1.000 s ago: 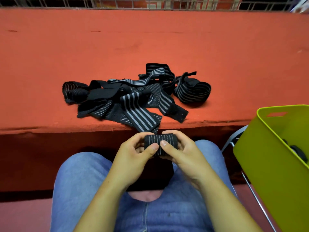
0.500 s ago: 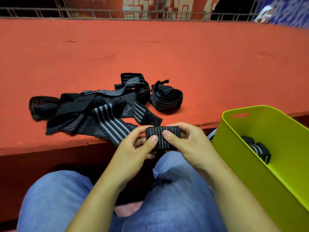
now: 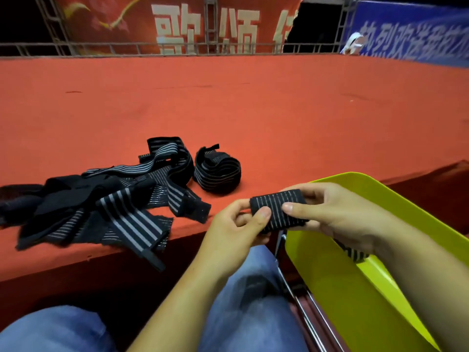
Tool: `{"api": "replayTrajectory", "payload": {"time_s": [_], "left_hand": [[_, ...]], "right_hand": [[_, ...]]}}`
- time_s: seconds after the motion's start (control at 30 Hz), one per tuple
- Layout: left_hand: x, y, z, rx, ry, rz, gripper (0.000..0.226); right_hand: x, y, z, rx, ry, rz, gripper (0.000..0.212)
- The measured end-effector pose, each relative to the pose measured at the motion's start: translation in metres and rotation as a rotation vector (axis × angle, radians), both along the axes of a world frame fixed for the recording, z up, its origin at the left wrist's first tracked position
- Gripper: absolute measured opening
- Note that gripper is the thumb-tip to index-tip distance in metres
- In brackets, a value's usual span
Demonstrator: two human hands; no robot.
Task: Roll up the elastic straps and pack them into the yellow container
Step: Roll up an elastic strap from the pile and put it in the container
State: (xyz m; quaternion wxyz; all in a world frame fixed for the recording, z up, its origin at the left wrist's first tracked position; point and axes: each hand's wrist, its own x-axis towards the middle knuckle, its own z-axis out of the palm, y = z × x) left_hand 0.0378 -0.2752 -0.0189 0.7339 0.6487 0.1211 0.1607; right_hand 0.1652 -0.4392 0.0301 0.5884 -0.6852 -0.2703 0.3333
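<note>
1. Head view showed a wide red-covered desk (image 3: 279, 118) filling most of the frame, with its front edge running across near the person's knees.
2. Red banner (image 3: 177, 24) and blue banner (image 3: 411, 34) hung behind a metal rail at the back. Both had large characters on them.
3. Blue jeans (image 3: 253, 313) covered the person's legs at the bottom.
4. Yellow container (image 3: 330, 275) stood at lower right, off the desk and beside the right leg, next to a metal frame (image 3: 304, 308).
5. Pile of loose straps (image 3: 106, 207), black with grey stripes, lay tangled on the desk at left. One end hung over the front edge.
6. Right hand (image 3: 337, 219) and left hand (image 3: 233, 235) each had a grip clamped on an end of the same roll, thumb on top and fingers curled underneath.
7. Coiled strap (image 3: 218, 171) lay on the desk just right of the pile, touching it and loosely wound.
8. Rolled strap (image 3: 276, 209) was held between the two hands, just off the desk's front edge at the container's left rim and not inside it.
9. Packed strap (image 3: 355, 252) lay inside the container, mostly hidden behind the right wrist.
</note>
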Motion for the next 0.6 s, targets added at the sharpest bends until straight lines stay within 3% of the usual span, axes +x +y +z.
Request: {"api": "replayTrajectory", "payload": {"time_s": [0.2, 0.33, 0.47, 0.6], "left_hand": [[0.028, -0.031, 0.004, 0.102, 0.058, -0.171, 0.028], [0.038, -0.041, 0.001, 0.357, 0.109, -0.197, 0.043], [0.041, -0.049, -0.005, 0.784, 0.106, -0.212, 0.049], [0.043, -0.055, -0.01, 0.913, 0.077, -0.213, 0.047]], "right_hand": [[0.038, -0.052, 0.011, -0.055, 0.063, -0.02, 0.041], [0.068, -0.079, 0.003, -0.203, -0.076, -0.086, 0.043], [0.099, -0.101, -0.009, -0.329, -0.124, -0.119, 0.03], [0.121, -0.115, -0.021, -0.414, -0.143, -0.067, 0.023]]}}
